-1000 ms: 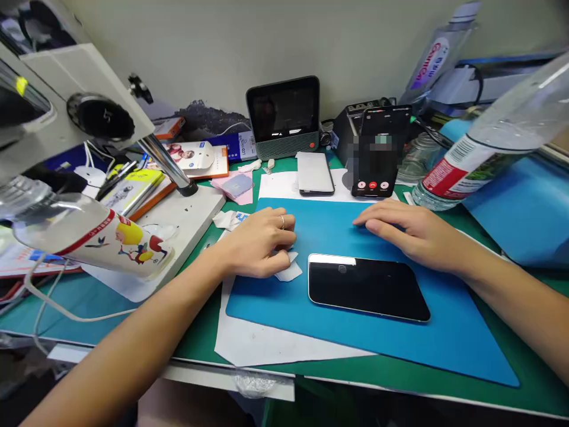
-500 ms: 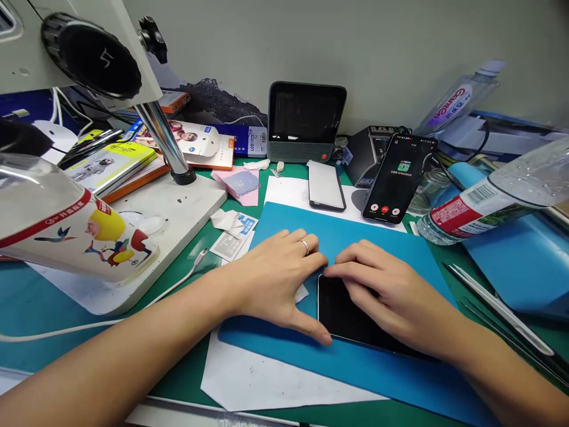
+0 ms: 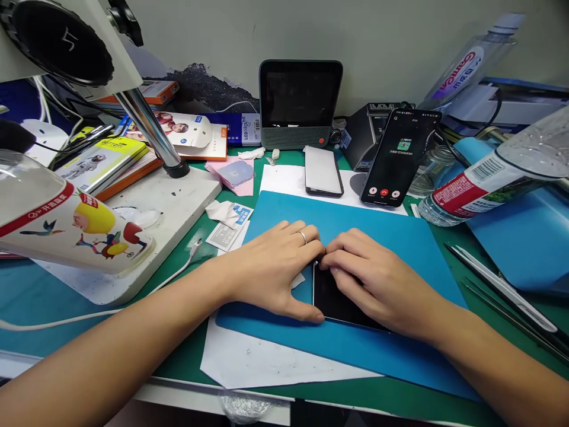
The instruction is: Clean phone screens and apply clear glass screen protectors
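A phone (image 3: 329, 303) with a dark screen lies flat on the blue mat (image 3: 284, 214). My left hand (image 3: 278, 270), a ring on one finger, spans the phone's left end, its thumb at the near corner and its forefinger by the far corner. Bent over the screen, my right hand (image 3: 377, 279) has its fingers drawn together at the phone's far left corner, close against my left forefinger. The right fingertips are partly hidden, so I cannot see whether anything small is pinched there. A bit of white paper (image 3: 297, 281) shows beside my left palm.
A microscope stand (image 3: 151, 133) and a bottle (image 3: 102, 228) are at left. Behind the mat are a smart display (image 3: 302, 95), a flat pale-faced panel (image 3: 323, 170) and a propped phone (image 3: 400, 157). At right lie tweezers (image 3: 507, 290) and a tilted bottle (image 3: 484, 184). A white cable (image 3: 178, 270) runs leftward.
The view has tilted down slightly, bringing the table's front edge into sight. My right fingers have shifted slightly left along the phone's far corner; my left hand keeps its hold.
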Demonstrator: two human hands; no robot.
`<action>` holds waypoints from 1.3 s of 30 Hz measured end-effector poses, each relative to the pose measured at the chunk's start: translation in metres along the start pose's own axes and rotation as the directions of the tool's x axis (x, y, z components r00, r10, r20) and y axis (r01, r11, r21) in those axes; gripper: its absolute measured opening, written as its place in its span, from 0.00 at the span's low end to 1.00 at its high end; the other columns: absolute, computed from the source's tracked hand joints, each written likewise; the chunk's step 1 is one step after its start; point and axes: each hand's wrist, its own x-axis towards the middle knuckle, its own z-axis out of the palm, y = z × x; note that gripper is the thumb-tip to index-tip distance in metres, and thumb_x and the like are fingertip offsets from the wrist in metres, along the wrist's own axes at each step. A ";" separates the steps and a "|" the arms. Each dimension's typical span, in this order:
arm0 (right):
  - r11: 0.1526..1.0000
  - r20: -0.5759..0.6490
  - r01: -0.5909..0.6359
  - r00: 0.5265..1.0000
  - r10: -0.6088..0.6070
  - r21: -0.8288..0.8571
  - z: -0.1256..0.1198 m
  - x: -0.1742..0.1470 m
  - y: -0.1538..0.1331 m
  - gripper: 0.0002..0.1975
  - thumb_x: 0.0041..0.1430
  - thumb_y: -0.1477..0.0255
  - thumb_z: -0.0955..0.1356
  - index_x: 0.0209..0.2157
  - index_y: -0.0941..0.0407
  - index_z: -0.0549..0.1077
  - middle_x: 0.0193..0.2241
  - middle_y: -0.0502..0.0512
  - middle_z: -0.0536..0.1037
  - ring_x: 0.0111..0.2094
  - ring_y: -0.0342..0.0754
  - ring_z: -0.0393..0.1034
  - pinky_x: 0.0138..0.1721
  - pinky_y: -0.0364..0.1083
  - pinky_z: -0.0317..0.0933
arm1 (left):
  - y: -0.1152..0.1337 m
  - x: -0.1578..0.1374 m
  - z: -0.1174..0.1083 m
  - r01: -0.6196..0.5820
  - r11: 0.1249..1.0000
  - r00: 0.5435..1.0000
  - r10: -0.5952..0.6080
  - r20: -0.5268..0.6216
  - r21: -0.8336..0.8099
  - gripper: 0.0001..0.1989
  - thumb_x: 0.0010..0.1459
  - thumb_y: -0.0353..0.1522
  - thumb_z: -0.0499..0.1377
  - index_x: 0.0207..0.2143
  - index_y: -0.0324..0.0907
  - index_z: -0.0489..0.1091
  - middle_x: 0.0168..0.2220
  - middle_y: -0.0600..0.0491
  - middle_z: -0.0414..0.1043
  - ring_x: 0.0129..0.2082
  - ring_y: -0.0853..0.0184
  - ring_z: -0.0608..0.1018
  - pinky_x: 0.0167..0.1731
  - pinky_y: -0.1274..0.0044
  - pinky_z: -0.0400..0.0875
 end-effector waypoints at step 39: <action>1.000 0.042 0.012 0.999 -0.011 -0.028 0.005 0.005 0.001 0.09 0.71 0.75 0.60 0.39 0.56 0.72 0.36 0.59 0.74 0.37 0.53 0.66 0.39 0.52 0.64 | -0.003 -0.001 0.000 0.012 1.000 1.000 -0.012 -0.002 -0.015 0.31 0.54 0.56 0.65 0.44 0.40 0.65 0.42 0.49 0.67 0.42 0.57 0.68 0.42 0.67 0.61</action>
